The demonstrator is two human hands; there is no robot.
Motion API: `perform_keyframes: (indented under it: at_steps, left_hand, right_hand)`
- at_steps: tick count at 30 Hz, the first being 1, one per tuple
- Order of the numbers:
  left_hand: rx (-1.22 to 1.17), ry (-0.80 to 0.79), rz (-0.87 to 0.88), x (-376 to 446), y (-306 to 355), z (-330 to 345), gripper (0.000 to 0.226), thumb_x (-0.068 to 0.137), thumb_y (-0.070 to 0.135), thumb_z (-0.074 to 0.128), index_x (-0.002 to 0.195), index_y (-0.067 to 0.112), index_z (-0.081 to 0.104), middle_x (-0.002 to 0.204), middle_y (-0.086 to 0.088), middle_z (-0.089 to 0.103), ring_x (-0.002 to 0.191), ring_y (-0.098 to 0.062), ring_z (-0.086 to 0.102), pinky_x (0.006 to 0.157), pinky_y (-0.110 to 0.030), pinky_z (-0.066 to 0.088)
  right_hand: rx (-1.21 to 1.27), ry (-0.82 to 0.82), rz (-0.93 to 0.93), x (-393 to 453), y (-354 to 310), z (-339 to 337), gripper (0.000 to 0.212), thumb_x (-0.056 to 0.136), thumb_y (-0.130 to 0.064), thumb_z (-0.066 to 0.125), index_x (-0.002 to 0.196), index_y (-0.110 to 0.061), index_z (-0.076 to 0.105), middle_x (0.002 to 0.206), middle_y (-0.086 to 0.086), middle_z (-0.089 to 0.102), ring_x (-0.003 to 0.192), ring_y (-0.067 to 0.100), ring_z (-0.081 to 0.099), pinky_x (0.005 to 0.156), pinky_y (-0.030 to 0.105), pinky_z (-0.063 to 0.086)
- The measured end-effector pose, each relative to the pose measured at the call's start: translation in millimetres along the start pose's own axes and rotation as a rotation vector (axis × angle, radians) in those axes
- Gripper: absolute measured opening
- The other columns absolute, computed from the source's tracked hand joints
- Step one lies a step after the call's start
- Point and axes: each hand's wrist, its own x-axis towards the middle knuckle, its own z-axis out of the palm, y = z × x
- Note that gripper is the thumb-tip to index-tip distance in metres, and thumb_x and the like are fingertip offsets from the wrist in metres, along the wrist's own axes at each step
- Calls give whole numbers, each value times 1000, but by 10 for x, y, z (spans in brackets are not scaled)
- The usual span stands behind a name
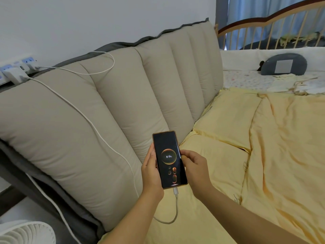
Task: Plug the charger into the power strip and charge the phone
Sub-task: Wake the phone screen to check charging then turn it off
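A dark phone (168,159) is held upright over the yellow bedding, its screen lit with a charging animation reading 19%. My left hand (151,171) grips its left edge and back. My right hand (194,169) holds its right edge with thumb and fingers. A white cable (98,127) is plugged into the phone's bottom, loops below it and runs up over the beige headboard cushion to a white charger (15,74). The charger sits in the white power strip (7,68) at the far left.
A second white plug (33,65) with its own cable loop sits in the strip. The beige cushion (123,95) lines the bed's head. Yellow quilt (272,155) covers the bed. A wooden crib (270,27) stands at back right, a white fan (26,233) at bottom left.
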Motion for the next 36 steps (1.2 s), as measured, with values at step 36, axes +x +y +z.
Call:
perform_keyframes:
  at_steps: [36]
  left_hand:
    - [42,26,-4,-21,92,22,33,95,39,47,122,33,66,120,-9,70,108,-39,66,93,-59,49]
  right_hand:
    - [17,-18,-33,-25,-35,14,36,91,-2,46,86,-29,70,90,0,75,84,22,71,71,37,56]
